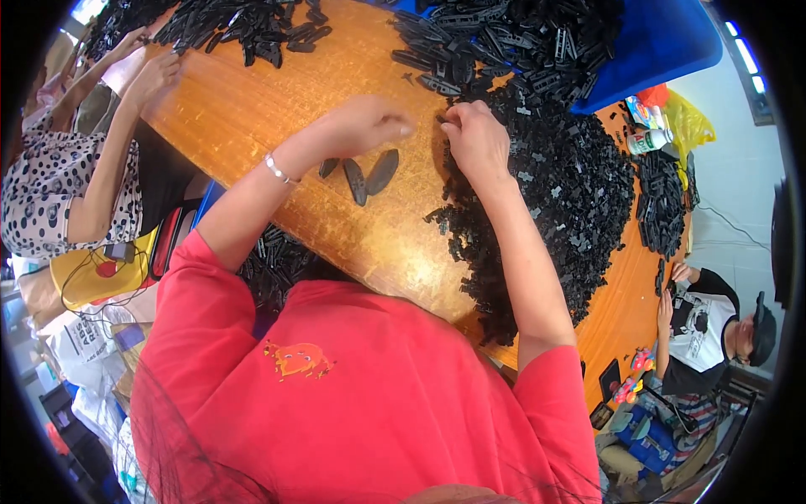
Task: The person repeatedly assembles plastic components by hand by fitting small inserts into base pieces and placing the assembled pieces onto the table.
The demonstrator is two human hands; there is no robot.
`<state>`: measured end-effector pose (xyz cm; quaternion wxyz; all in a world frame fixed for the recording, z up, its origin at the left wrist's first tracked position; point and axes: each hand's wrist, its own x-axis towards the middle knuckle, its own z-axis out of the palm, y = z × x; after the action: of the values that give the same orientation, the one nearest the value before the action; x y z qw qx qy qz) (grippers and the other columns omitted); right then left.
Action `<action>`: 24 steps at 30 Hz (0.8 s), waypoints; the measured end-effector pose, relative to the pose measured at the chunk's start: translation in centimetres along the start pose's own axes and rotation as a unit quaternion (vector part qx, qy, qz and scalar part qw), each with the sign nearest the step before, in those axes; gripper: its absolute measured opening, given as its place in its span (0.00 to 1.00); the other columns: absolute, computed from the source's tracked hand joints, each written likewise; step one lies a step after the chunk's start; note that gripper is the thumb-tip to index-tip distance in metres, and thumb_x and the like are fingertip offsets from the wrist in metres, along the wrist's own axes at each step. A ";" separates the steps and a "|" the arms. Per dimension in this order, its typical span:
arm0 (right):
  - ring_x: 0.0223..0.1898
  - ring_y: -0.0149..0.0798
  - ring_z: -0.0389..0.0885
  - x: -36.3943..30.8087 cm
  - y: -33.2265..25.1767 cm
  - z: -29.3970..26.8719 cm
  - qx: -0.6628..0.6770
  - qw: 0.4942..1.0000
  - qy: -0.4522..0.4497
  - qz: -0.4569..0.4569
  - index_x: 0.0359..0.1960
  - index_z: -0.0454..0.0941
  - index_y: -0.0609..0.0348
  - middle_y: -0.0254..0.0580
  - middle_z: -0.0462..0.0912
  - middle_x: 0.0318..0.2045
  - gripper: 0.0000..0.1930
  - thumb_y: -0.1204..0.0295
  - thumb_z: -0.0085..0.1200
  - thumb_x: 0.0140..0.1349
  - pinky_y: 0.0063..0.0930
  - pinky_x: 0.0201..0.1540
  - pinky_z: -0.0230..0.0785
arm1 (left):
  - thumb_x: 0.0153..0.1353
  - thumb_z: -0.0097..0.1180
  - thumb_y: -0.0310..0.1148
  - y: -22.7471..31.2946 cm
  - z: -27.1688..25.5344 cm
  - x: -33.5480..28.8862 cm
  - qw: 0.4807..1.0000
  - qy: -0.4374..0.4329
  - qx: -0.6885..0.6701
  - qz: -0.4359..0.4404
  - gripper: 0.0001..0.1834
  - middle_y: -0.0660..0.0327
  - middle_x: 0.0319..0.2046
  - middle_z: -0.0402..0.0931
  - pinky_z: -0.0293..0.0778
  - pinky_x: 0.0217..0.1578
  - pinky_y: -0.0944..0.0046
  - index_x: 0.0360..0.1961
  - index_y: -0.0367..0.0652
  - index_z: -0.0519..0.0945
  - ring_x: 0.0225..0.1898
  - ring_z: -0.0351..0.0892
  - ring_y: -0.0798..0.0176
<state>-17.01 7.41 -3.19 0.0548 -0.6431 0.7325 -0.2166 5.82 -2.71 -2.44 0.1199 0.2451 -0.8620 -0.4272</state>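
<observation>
Over the wooden table, my left hand (369,124) is loosely curved, its thumb and fingers somewhat apart, and I see nothing between them. Just to its right, my right hand (478,141) pinches a small black plastic piece (442,119) between thumb and forefinger, at the left edge of a large heap of small black plastic clips (562,193). Below my left hand lie a long oval black plastic piece (355,182) and a wider flat one (383,172). Another dark piece (328,167) is partly hidden under my left wrist.
A blue bin (663,46) with many long black parts (537,42) stands at the far right. More long parts (252,29) are heaped at the far left. A white bottle (649,141) stands beyond the clips. Other people work at the left and right table edges.
</observation>
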 end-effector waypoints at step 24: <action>0.38 0.54 0.85 -1.3 0.3 -1.5 0.146 0.989 -0.028 0.023 0.35 0.79 0.61 0.49 0.85 0.37 0.10 0.75 0.70 0.56 0.42 0.43 0.78 | 0.59 0.67 0.25 -0.5 4.8 6.7 0.965 0.225 0.138 0.016 0.11 0.50 0.44 0.81 0.80 0.45 0.48 0.43 0.39 0.81 0.44 0.83 0.42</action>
<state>-17.59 9.02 -2.24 0.1737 -0.6167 0.7061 -0.3016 -1.75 -3.21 -5.79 0.2824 0.3351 -0.8672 -0.2365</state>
